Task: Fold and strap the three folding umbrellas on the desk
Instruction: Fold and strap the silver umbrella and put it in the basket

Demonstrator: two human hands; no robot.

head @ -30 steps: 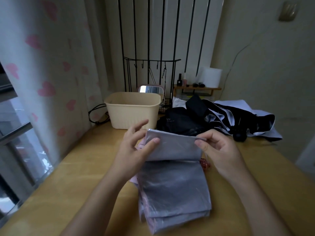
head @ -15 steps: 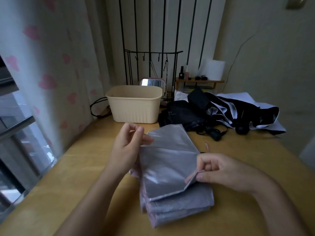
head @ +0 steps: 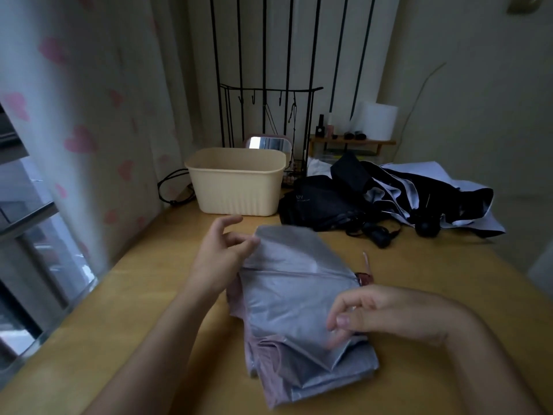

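A wooden desk [head: 143, 301] stood in a corner of cream walls [head: 478, 109]. A white curtain [head: 89, 94] with pink hearts hung left beside a window [head: 27, 223] admitting dim daylight. A black metal rack [head: 269, 92] stood behind.

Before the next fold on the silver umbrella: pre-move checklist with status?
1. Right hand pinching a panel edge of the silver-grey folding umbrella: ok.
2. Left hand gripping its top-left corner: cannot tell, blurred.
3. Canopy lying on the wooden desk: ok.
4. Strap located: cannot tell; only a dark red piece shows at the right edge.
5. Silver-grey umbrella strapped: not ok.
6. Black umbrella and black-and-white umbrella behind, folded: not ok, both loose.
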